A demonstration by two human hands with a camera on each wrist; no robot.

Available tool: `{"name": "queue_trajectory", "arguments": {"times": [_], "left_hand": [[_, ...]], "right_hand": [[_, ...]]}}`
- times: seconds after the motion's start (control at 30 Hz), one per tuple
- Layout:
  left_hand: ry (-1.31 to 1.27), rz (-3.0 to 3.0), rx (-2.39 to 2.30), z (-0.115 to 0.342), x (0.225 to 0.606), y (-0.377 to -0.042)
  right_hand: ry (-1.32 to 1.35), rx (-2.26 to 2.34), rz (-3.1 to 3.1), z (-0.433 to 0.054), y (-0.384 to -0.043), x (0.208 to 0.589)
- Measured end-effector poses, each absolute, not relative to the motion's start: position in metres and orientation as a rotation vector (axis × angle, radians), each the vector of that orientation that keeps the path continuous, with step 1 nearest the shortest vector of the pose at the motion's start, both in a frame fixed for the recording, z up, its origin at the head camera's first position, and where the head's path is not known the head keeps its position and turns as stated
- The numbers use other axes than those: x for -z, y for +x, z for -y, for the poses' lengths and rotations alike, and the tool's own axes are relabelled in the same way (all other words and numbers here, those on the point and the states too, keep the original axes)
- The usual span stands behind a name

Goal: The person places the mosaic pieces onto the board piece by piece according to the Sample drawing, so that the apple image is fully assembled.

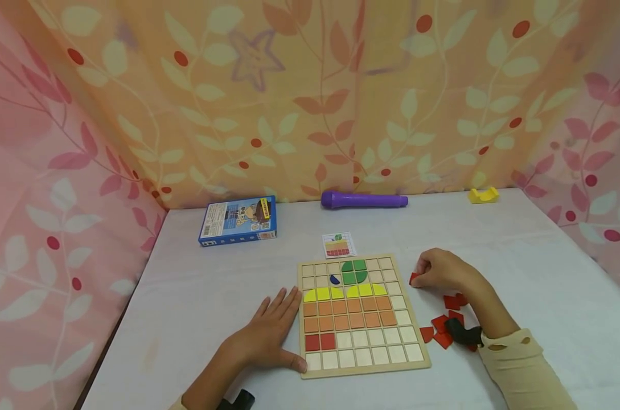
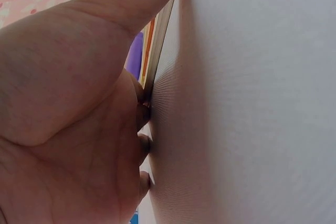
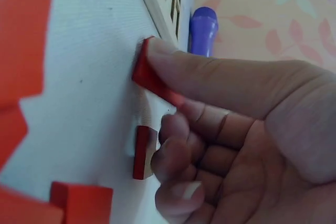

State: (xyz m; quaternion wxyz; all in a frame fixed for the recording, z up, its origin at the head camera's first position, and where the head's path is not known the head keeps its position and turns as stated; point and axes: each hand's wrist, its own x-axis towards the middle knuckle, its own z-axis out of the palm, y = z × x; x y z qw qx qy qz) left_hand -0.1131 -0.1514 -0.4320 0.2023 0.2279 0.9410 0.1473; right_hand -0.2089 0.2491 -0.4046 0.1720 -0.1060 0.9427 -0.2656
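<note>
A wooden grid board [image 1: 368, 373] lies on the white table, with green, yellow and orange pieces, one dark blue piece and two red squares [image 1: 320, 342] in its cells. Against its left edge rests my left hand [image 1: 261, 339], fingers spread and thumb at the lower corner; the left wrist view shows its palm side close up. To the right of the board, my right hand [image 1: 443, 270] pinches a red tile [image 3: 152, 77] between thumb and index finger. Another red tile [image 3: 140, 153] is beside the curled fingers in the right wrist view.
Several loose red tiles [image 1: 441, 324] lie right of the board, partly under the right wrist's black camera [image 1: 462, 332]. A pattern card [image 1: 339, 245] lies behind the board. Farther back are a blue box [image 1: 238, 221], a purple microphone-shaped object [image 1: 364, 200] and a yellow piece [image 1: 483, 196].
</note>
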Motion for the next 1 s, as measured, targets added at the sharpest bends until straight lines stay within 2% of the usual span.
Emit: {"name": "queue_trajectory", "arguments": {"times": [0.5,1.0], "left_hand": [[0.636,-2.631,-0.428,0.15,0.429,-0.113],[0.628,-2.63,-0.419,0.151,0.43,-0.112]], "right_hand": [[-0.454,0.908,-2.532,-0.244,-0.206,0.399],[-0.7,0.935,-2.429,-0.192,-0.182,0.395]]}}
